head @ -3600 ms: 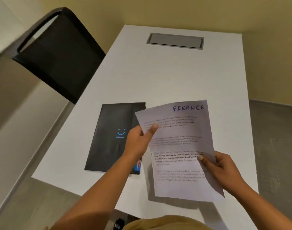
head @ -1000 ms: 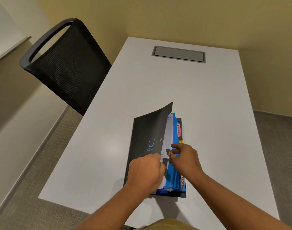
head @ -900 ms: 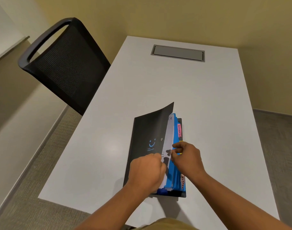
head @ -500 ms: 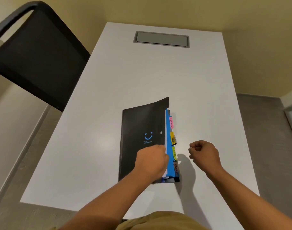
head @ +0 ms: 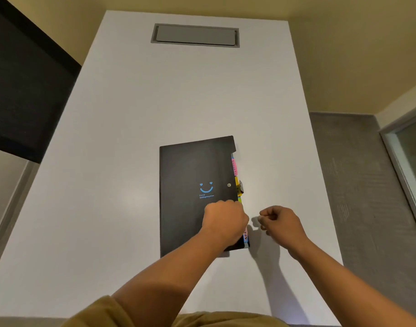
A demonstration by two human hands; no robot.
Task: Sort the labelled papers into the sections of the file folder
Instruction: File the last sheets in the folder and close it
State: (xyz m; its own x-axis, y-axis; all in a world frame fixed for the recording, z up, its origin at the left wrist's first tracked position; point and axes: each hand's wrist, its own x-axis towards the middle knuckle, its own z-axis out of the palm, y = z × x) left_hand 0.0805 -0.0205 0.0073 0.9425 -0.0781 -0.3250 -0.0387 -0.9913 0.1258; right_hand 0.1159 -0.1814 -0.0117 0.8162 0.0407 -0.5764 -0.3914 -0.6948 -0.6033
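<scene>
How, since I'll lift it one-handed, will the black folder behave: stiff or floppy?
Probably bendy: the black folder has a thin cover. It likely slides on the smooth table. Its tabbed open edge may spill contents if tilted.

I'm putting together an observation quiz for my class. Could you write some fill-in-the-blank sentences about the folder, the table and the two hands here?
1. The black file folder lies ___ on the white table.
2. The smiley face printed on its cover is ___.
3. The left hand rests on the folder's ___ edge, where the coloured tabs stick out.
4. The right hand, with curled fingers, holds ___.

Missing words: closed; blue; right; nothing.
</scene>
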